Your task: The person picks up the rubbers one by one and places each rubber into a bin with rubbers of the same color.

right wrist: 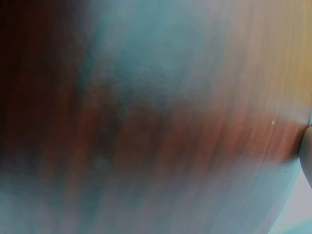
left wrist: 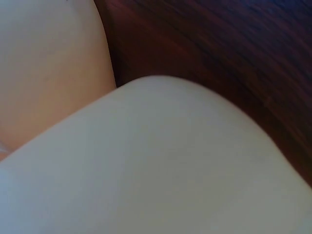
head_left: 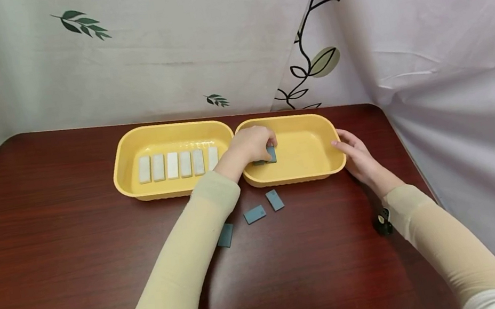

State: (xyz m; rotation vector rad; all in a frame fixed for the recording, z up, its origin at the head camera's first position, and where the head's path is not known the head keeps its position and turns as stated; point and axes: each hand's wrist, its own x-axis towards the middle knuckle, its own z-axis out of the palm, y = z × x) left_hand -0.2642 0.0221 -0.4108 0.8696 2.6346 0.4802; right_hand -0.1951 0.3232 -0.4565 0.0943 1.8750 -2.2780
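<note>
My left hand (head_left: 253,144) reaches into the right yellow tray (head_left: 299,176) and pinches a small blue-grey rectangular tile (head_left: 271,155) near its left end. Another blue-grey tile (head_left: 259,162) lies just left of it, partly hidden under the hand. At the tray's right end, my right hand (head_left: 358,156) grips the rim, thumb on top and fingers behind the outer wall. On the table in front lie three more tiles: one upright-angled (head_left: 275,200), one sideways (head_left: 254,214), and one (head_left: 225,236) partly covered by the left sleeve.
A left yellow tray (head_left: 161,194) stands end to end with the right one and holds a row of several whitish tiles (head_left: 172,166). A small black object (head_left: 382,223) is by the right wrist. Pale curtains (head_left: 191,44) border the dark red table (head_left: 77,273).
</note>
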